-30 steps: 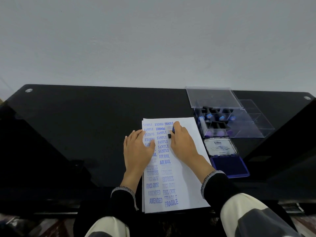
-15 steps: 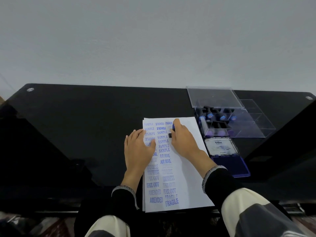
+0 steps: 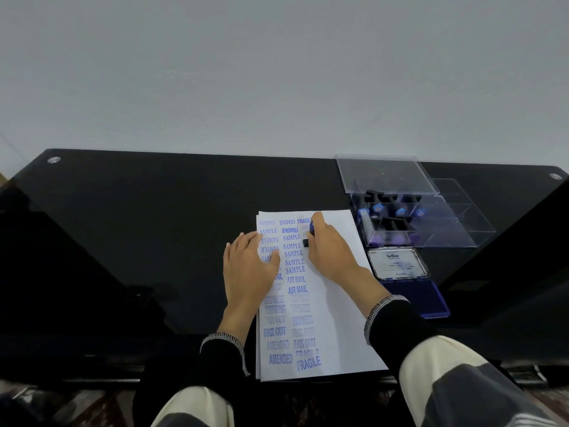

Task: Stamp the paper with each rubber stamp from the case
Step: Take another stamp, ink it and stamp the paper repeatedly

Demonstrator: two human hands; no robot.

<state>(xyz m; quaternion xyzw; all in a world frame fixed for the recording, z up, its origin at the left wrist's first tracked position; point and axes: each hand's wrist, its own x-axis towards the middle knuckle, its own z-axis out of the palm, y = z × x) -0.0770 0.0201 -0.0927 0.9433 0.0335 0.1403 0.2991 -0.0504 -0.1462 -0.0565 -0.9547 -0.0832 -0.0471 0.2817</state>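
1. the right hand [image 3: 331,252] grips a small black and blue rubber stamp [image 3: 308,233], pressed down near the top of the white paper sheet [image 3: 335,318].
2. the left hand [image 3: 251,268] lies flat with straight fingers on the sheet's left edge, over blue printed words.
3. the sheet rests on the glossy black glass bench [image 3: 138,241].
4. right of it stands the clear plastic stamp case [image 3: 412,211], lid open, stamps inside.
5. just nearer is the blue ink pad [image 3: 412,285], open.
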